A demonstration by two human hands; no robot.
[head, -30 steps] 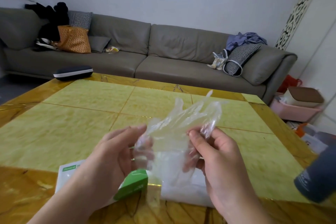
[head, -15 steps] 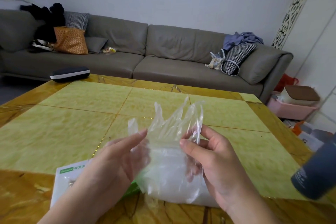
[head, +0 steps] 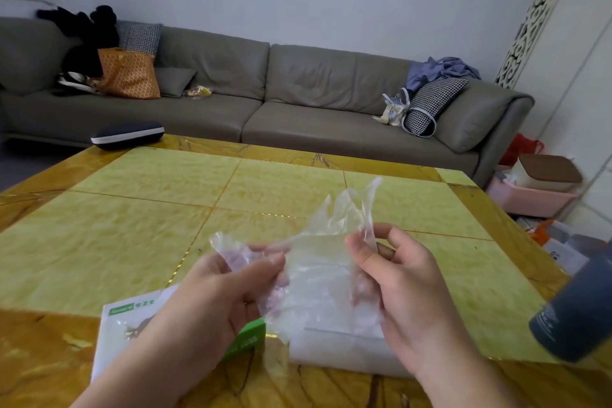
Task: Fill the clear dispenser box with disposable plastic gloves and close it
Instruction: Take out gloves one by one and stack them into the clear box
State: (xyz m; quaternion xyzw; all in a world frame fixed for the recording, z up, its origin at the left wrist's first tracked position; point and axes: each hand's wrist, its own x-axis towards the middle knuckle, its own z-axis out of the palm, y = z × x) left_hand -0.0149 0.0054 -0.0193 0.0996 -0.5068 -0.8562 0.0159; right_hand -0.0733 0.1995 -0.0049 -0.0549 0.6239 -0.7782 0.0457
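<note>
A thin clear plastic glove [head: 318, 262] is stretched between both hands above the table's near edge. My left hand [head: 225, 295] pinches its left end between thumb and fingers. My right hand [head: 400, 281] pinches its right side, and the glove's fingers stick up above that hand. Below the glove lies the clear dispenser box [head: 341, 351], holding a whitish stack of gloves; its lid state is hard to tell. A white and green glove package [head: 129, 325] lies flat to the left, partly under my left forearm.
The yellow-green tiled table [head: 165, 215] with amber border stretches ahead. A dark blue case [head: 127, 135] rests at its far left corner. A dark blue cylinder [head: 576, 315] stands at the right edge. Beyond is a grey sofa [head: 265, 99] with bags and cushions.
Both hands have drawn the glove out wider; my left hand shifted left with its end, and the glove's fingers now stand over my right hand.
</note>
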